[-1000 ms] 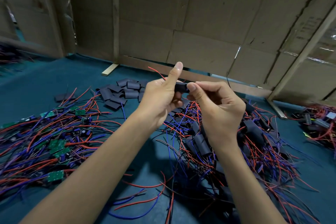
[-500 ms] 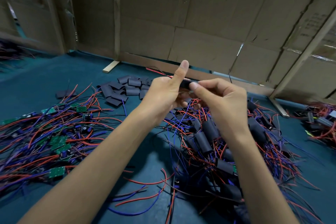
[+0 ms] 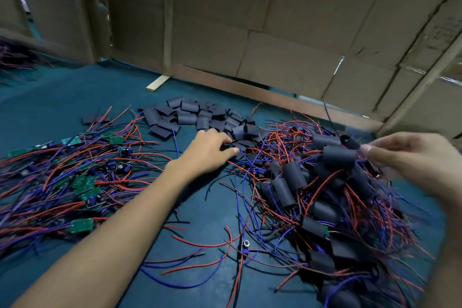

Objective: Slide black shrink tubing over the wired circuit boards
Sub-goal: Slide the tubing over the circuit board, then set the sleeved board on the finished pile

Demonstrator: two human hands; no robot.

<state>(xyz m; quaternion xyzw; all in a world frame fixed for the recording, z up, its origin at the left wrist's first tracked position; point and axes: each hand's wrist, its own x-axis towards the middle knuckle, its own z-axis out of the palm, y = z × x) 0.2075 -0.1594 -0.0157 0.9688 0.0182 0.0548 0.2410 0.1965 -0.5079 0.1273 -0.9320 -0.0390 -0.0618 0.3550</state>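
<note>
I have a single view, from the head camera, looking forward and steeply down over both forearms. It sits close above the teal work surface (image 3: 62, 112). My left hand (image 3: 208, 150) lies near centre, my right hand (image 3: 412, 157) at the right edge, blurred. Beyond the hands, a cardboard wall (image 3: 275, 20) closes the far side.

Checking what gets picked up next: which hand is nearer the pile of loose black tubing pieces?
Left. The left hand reaches the near edge of the loose tubing pile; the right hand is off to its right, over the finished boards.
</note>
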